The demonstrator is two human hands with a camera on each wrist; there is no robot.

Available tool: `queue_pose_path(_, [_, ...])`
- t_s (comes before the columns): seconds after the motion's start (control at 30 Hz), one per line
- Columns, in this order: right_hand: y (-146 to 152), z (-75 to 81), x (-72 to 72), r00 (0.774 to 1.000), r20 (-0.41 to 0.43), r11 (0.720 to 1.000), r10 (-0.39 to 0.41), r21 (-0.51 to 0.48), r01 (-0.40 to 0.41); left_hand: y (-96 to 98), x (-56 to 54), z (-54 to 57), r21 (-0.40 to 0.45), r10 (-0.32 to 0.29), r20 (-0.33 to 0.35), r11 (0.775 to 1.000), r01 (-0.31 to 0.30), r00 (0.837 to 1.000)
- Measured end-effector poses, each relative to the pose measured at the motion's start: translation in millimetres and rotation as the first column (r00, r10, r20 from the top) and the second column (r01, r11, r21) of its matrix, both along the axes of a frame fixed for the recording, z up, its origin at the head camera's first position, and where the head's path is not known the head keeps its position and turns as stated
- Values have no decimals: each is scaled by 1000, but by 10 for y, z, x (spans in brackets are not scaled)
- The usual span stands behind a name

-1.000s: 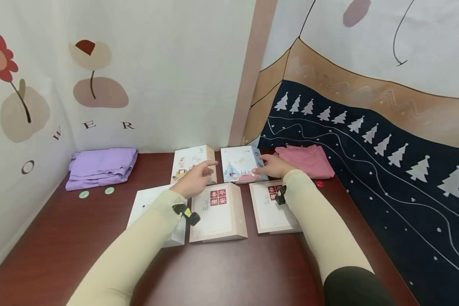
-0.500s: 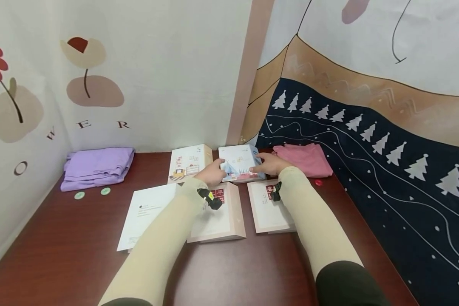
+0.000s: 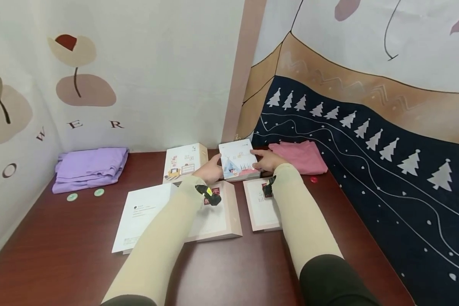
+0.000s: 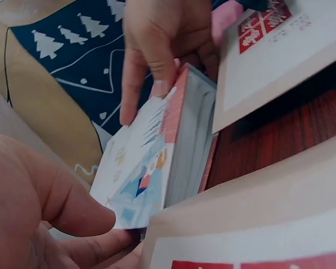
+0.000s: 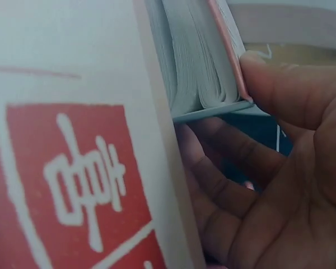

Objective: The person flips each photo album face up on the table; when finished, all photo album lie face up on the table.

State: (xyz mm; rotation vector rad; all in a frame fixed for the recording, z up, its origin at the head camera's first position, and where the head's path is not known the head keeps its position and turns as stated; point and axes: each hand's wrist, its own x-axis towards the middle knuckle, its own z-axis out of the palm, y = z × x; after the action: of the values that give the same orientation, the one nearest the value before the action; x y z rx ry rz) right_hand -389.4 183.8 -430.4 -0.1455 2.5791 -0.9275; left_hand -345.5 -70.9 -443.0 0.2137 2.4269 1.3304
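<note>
1 tent-printed book [image 3: 237, 160] is between left hand [image 3: 209, 171] and right hand [image 3: 269, 161], each grip holding 1 side.

I see a dark red counter [image 3: 222, 276] bearing an illustrated book [image 3: 182, 159] just left of the left grip [image 3: 209, 171], three pale books [image 3: 222, 214] on the grips' wrist side, purple cloth [image 3: 89, 169] and green discs [image 3: 72, 197] farther left, pink cloth [image 3: 302, 157] and a red disc [image 3: 314, 179] past the right grip [image 3: 269, 161].

The tent-picture book [image 3: 234, 158] seems of smooth card, with matt paper pages [image 4: 187, 145]. The table [image 3: 229, 272] looks like polished wood, slightly glossy. The purple cloth [image 3: 92, 166] and the pink cloth [image 3: 303, 158] appear matt.
</note>
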Motion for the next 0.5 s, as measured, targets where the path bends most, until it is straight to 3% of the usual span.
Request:
queue_pose_path(0.2, [-73,-15,4,998,26,996,-59,-59,61,-18,-55,-40,174,97,105,978,-114,990])
queue_pose_path(0.4, [-59,-30,8,990,78,983,-114,-132,124,-11,-51,-36,216,121,163,964,-155,979])
queue_pose_path(0.5, [-12,-50,6,990,73,985,-121,-111,128,18,-51,-38,243,130,191,954,-175,973])
